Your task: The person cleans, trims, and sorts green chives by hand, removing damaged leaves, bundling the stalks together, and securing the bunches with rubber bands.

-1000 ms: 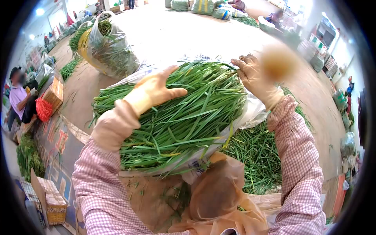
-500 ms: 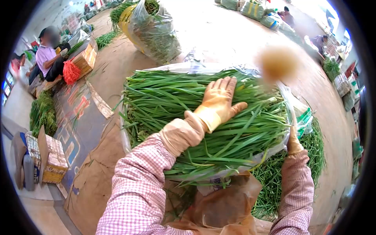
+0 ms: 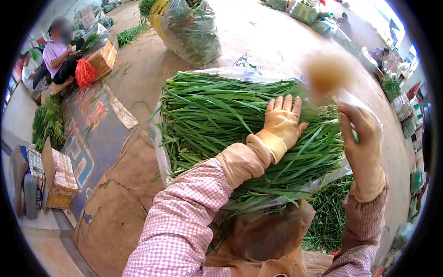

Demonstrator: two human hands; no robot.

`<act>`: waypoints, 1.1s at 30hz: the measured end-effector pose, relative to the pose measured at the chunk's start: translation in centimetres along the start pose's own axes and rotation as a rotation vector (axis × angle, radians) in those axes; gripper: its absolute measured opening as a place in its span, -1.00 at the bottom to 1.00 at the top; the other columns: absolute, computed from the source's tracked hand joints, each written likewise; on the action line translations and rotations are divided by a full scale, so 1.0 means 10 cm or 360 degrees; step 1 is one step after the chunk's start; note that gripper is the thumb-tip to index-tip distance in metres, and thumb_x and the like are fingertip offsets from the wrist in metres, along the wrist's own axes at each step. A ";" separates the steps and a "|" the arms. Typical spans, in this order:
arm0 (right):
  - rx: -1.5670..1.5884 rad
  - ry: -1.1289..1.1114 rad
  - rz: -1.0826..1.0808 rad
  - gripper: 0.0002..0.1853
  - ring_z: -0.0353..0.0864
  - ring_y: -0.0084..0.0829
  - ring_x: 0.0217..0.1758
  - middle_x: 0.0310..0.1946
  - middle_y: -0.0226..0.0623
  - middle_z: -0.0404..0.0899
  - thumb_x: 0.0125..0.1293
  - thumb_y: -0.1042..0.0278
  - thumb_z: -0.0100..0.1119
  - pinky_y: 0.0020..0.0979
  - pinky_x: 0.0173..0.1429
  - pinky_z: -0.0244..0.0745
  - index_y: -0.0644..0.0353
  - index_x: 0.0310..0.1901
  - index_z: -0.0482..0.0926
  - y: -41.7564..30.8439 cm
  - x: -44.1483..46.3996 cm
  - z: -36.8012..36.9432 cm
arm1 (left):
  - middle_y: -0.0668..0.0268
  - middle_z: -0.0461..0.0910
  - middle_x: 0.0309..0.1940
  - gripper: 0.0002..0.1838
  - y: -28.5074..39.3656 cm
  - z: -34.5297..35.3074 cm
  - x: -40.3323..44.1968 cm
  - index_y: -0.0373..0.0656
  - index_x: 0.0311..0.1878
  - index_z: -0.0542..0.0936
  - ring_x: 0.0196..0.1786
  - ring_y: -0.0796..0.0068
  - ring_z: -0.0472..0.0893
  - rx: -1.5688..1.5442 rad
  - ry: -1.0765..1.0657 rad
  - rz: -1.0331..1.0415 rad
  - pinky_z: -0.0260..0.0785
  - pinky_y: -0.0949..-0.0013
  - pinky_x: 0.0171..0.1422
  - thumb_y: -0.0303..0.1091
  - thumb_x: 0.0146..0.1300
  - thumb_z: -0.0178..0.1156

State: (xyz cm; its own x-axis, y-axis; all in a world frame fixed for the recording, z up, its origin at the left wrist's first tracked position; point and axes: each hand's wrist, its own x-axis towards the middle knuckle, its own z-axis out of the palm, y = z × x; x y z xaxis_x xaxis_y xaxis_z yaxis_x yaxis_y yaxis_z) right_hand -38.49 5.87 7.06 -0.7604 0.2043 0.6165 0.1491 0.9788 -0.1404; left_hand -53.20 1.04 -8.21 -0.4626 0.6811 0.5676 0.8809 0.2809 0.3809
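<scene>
A thick bed of long green garlic chives (image 3: 217, 106) lies in a clear plastic bag (image 3: 161, 159), whose pale edges show around it. My left hand (image 3: 281, 124), in a yellowish rubber glove, rests flat on the leaves right of the middle, fingers stretched. At the right end of the pile is my right hand (image 3: 362, 127), gloved too. Its fingers are bent in a pinch on the bag's raised plastic edge; the exact grip is partly hidden. A blurred tan spot covers the pile's far right corner.
More loose greens (image 3: 325, 217) lie below the pile on the right. Beyond stands a full plastic sack (image 3: 191, 34). At left, a person (image 3: 57, 53) sits by a box (image 3: 102, 57) with red ties (image 3: 85, 73). Cardboard (image 3: 124, 203) covers the floor nearer me.
My right hand has come up from beside the pile to the bag's edge, bringing plastic up with it. My left hand stays flat on the chives, nearer their right end. The view has shifted slightly.
</scene>
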 end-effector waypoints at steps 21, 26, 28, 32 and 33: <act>0.0723 -0.1688 0.0107 0.05 0.27 -0.10 0.41 0.34 0.02 0.31 0.01 -0.26 0.41 -0.27 0.45 0.16 0.17 0.43 0.17 -0.29 1.34 2.45 | 0.19 0.54 0.12 -0.62 0.12 -0.07 -0.46 -0.03 0.11 0.56 0.21 0.20 0.45 -0.0209 -0.1250 -0.0093 0.22 0.16 0.29 -0.13 0.28 0.07; 0.0428 -0.2071 0.0139 -0.04 0.43 -0.16 0.29 0.21 0.00 0.46 -0.02 -0.14 0.46 -0.27 0.36 0.27 0.22 0.34 0.28 -0.56 1.56 2.18 | 0.20 0.54 0.11 -0.64 0.11 -0.06 -0.46 -0.02 0.11 0.56 0.18 0.23 0.48 -0.0238 -0.1260 -0.0115 0.27 0.20 0.26 -0.16 0.30 0.06; 0.0462 -0.2026 0.0071 -0.06 0.44 -0.15 0.28 0.19 -0.01 0.48 -0.03 -0.12 0.47 -0.28 0.35 0.28 0.22 0.32 0.31 -0.50 1.53 2.27 | 0.21 0.54 0.10 -0.65 0.10 -0.08 -0.46 -0.02 0.11 0.56 0.17 0.23 0.49 -0.0241 -0.1253 -0.0118 0.29 0.21 0.25 -0.17 0.30 0.05; 0.0465 -0.1735 -0.0149 -0.20 0.47 -0.16 0.23 0.11 -0.02 0.54 -0.03 0.06 0.45 -0.29 0.31 0.32 0.23 0.25 0.38 -0.45 1.35 2.28 | 0.21 0.55 0.09 -0.66 0.06 -0.15 -0.46 -0.01 0.11 0.55 0.15 0.25 0.52 -0.0281 -0.1255 -0.0144 0.34 0.24 0.23 -0.20 0.31 0.04; 0.0518 -0.1714 -0.0102 -0.21 0.49 -0.16 0.22 0.11 -0.02 0.54 -0.03 0.12 0.44 -0.28 0.30 0.33 0.23 0.25 0.38 -0.47 1.34 2.24 | 0.22 0.55 0.09 -0.66 0.05 -0.18 -0.46 -0.01 0.11 0.55 0.15 0.25 0.52 -0.0290 -0.1263 -0.0155 0.35 0.25 0.23 -0.20 0.31 0.03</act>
State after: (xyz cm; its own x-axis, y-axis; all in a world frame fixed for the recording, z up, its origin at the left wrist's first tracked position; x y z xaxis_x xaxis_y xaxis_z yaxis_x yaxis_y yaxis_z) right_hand -63.50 3.67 -1.34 -0.9335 -0.1198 -0.3379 0.0379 0.9043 -0.4252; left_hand -50.81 -3.20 -9.37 -0.2674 0.9543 -0.1331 0.7789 0.2954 0.5532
